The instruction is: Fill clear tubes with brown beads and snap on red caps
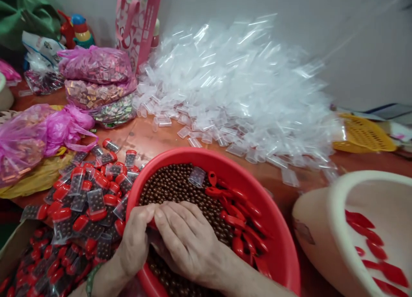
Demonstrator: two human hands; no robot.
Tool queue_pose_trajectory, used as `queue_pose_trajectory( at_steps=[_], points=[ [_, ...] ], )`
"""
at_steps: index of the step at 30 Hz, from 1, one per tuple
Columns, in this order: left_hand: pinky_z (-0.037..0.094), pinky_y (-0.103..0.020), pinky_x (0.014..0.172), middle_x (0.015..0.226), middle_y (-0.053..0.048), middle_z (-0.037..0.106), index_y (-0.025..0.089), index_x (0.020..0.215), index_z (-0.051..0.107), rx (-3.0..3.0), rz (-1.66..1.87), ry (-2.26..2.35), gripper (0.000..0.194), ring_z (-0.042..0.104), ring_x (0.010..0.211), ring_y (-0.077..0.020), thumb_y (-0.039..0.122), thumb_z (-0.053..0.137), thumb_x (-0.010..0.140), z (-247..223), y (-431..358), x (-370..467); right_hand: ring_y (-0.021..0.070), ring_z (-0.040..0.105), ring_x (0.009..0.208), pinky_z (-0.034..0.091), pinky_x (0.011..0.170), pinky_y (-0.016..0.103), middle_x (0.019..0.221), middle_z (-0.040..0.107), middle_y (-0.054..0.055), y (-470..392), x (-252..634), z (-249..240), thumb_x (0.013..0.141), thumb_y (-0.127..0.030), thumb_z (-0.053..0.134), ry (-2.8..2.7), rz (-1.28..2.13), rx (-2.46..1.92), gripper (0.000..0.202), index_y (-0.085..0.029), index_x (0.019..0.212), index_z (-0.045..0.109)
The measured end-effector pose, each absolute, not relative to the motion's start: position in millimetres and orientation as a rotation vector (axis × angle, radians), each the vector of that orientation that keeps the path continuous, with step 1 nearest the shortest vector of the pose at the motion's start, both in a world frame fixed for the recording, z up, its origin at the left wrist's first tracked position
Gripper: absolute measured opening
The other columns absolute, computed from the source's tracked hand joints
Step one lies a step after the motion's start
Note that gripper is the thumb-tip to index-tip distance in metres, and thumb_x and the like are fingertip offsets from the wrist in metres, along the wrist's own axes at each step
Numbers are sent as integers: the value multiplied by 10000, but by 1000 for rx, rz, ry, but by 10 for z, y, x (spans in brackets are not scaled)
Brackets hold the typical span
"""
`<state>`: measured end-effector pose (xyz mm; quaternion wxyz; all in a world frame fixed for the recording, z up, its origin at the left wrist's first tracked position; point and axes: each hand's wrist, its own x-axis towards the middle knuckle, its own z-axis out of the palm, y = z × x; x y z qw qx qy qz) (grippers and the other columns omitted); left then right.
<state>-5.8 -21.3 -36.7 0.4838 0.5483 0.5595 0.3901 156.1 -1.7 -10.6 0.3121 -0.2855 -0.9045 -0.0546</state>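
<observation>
A red basin (206, 153) holds many small brown balls (170, 183), with red plastic caps (236, 219) along its right side and one clear container (196, 177) lying on the balls. Over the basin's left part, my left hand (137, 234) and my right hand (186, 241) are pressed together. Both have curled fingers around something mostly hidden; a bit of red shows between them. Left of the basin lies a heap of clear containers with red caps (96, 202), filled with brown balls.
Clear empty containers (238, 86) are piled against the wall. A cream bucket (337, 211) with red pieces stands at the right, a yellow basket (363, 134) behind it. Pink bags (96, 65) and a pink-and-white carrier bag (137, 28) stand at the back left.
</observation>
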Motion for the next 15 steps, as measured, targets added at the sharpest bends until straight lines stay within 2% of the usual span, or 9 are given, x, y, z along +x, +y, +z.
queue_pose_trajectory(
  at_steps=[2, 4, 6, 9, 11, 13, 15],
  points=[
    [540, -345, 743, 822, -75, 694, 181, 918, 684, 1304, 937, 1344, 337, 644, 814, -228, 403, 431, 923, -264, -194, -106, 245, 645, 968, 538, 814, 408, 1037, 698, 165, 82, 1664, -59, 883, -161, 532, -2442, 114, -761, 401, -50, 1266, 493],
    [500, -303, 590, 656, -41, 625, 169, 841, 671, 1270, 910, 1291, 406, 593, 628, -188, 436, 384, 947, -111, -146, -170, 238, 631, 1031, 549, 852, 394, 1144, 673, 172, 247, 1855, -39, 911, -187, 516, -2524, 328, -909, 437, -91, 1333, 460],
    [455, -277, 539, 610, -13, 580, 165, 822, 649, 1293, 955, 1345, 412, 549, 566, -160, 444, 378, 956, 36, -80, -271, 263, 601, 1123, 511, 945, 453, 1239, 637, 170, 439, 2101, -70, 885, -73, 469, -2611, 281, -1199, 417, -131, 1293, 529],
    [465, -277, 620, 675, -4, 615, 179, 874, 640, 1510, 1025, 1722, 326, 578, 628, -159, 405, 419, 952, 117, 35, -489, 284, 595, 1143, 488, 969, 474, 1305, 589, 178, 690, 2414, -186, 826, 7, 442, -2785, 353, -1504, 456, -136, 1227, 605],
    [497, -323, 736, 778, -28, 670, 185, 919, 647, 1758, 982, 2010, 275, 624, 725, -189, 387, 461, 940, 61, 111, -644, 267, 624, 1097, 507, 937, 431, 1265, 610, 155, 803, 2514, -256, 809, 10, 464, -2836, 406, -1524, 451, -157, 1192, 632],
    [502, -418, 883, 951, -88, 701, 177, 995, 647, 2000, 935, 2185, 246, 647, 924, -261, 374, 523, 914, -33, 173, -750, 226, 649, 1041, 524, 889, 346, 1222, 625, 125, 883, 2537, -288, 816, -19, 504, -2884, 473, -1481, 414, -175, 1175, 640],
    [457, -513, 1001, 1090, -141, 681, 159, 1087, 620, 2174, 960, 2220, 274, 587, 1135, -327, 345, 569, 893, -106, 200, -761, 194, 663, 985, 529, 832, 278, 1170, 634, 109, 952, 2523, -281, 821, -76, 573, -2933, 537, -1447, 356, -172, 1156, 644]
  ],
)
